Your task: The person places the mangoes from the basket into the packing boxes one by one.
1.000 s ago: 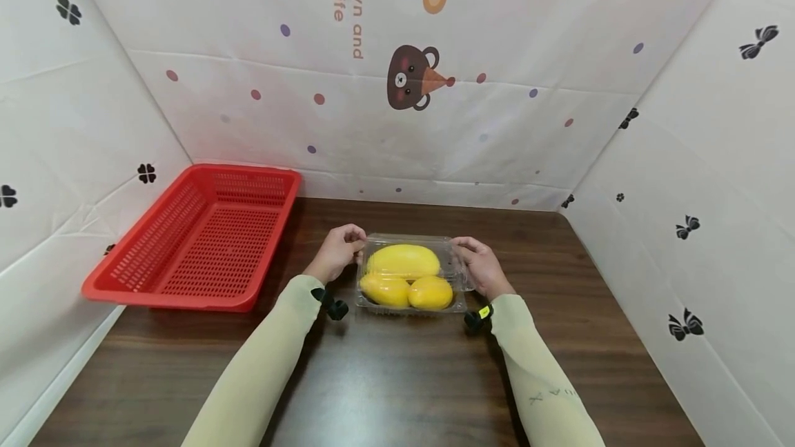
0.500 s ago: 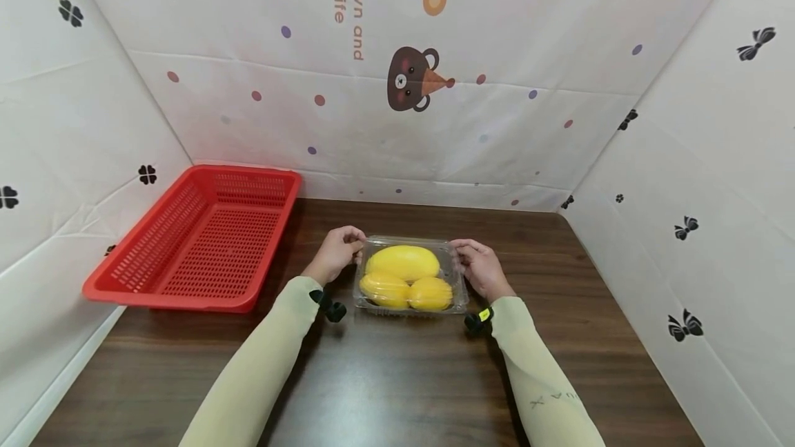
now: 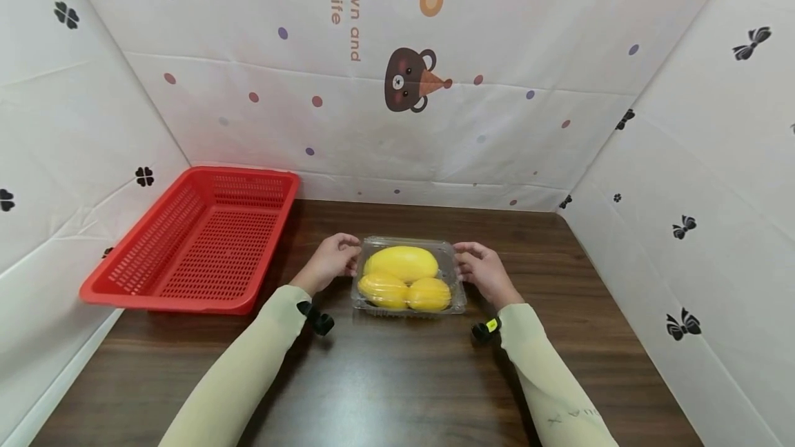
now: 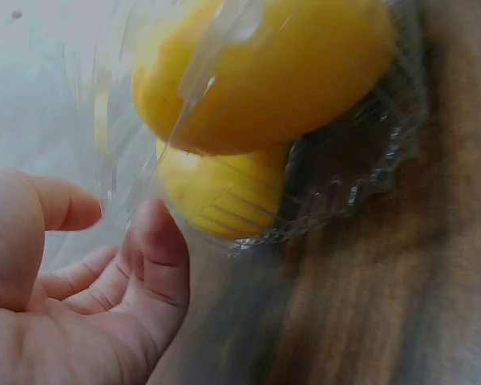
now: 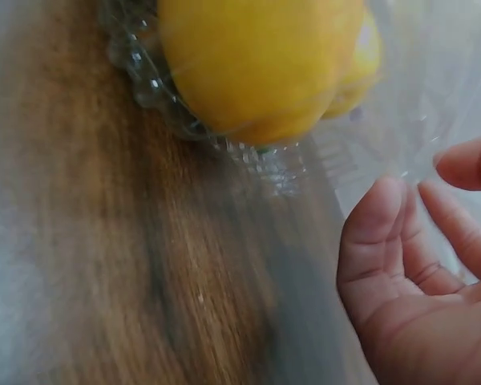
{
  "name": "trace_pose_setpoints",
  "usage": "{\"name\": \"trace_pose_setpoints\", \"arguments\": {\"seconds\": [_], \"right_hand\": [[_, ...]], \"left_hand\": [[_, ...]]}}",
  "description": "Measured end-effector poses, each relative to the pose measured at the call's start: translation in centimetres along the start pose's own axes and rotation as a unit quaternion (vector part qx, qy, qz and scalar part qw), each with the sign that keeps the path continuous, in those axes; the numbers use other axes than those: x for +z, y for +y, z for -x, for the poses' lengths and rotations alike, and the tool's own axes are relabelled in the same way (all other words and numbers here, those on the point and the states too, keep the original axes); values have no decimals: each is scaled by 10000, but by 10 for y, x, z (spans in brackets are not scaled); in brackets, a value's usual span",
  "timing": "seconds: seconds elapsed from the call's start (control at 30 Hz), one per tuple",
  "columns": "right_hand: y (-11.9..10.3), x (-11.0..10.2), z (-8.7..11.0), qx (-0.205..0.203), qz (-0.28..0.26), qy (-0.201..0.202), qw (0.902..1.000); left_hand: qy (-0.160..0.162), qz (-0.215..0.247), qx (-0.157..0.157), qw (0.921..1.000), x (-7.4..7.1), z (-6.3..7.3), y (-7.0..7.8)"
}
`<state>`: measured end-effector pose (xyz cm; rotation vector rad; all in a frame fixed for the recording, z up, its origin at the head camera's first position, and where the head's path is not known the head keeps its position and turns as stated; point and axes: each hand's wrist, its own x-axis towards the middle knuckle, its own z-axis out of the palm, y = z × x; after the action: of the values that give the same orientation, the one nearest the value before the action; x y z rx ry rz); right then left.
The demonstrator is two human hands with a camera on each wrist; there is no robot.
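A clear plastic clamshell box (image 3: pixel 455 280) sits mid-table with its lid down over three yellow fruits. The large oval fruit (image 3: pixel 402 263) lies at the back, with two smaller lemon-like ones, the left fruit (image 3: pixel 381 290) and the right fruit (image 3: pixel 430 294), in front. At the box's left side is my left hand (image 3: pixel 332 262), fingers loosely bent. My right hand (image 3: pixel 484 270) is by the opposite side, also relaxed. Both wrist views show thumb and fingers parted, gripping nothing, close to the plastic wall. Whether any fingertip still touches it, I cannot tell.
A red slotted basket (image 3: pixel 248 299) with nothing in it stands at the left of the dark wooden table (image 3: pixel 373 385). White printed sheets wall the table at the back, left and right.
The raised lid has come down onto the box. Since then both hands have loosened and drawn slightly outward from its sides, the left to the left, the right to the right.
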<state>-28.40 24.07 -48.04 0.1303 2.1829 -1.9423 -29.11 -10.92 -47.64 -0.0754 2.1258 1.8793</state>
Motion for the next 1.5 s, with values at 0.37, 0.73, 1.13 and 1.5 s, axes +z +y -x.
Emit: {"name": "trace_pose_setpoints", "arguments": {"seconds": [0.37, 0.73, 1.13, 1.5], "right_hand": [[-8, -4, 38, 332, 564, -363, 9972], [-8, -6, 62, 519, 885, -727, 9921], [-6, -8, 69, 419, 860, -1074, 9896], [-3, -14, 68, 381, 613, -1553, 9852]], "left_hand": [[-355, -183, -164, 9991, 3, 40, -3], [-841, 113, -403, 9956, 5, 70, -7], [-1177, 487, -567, 9902, 1, 78, -10], [-1255, 596, -714, 9877, 2, 79, -5]]}}
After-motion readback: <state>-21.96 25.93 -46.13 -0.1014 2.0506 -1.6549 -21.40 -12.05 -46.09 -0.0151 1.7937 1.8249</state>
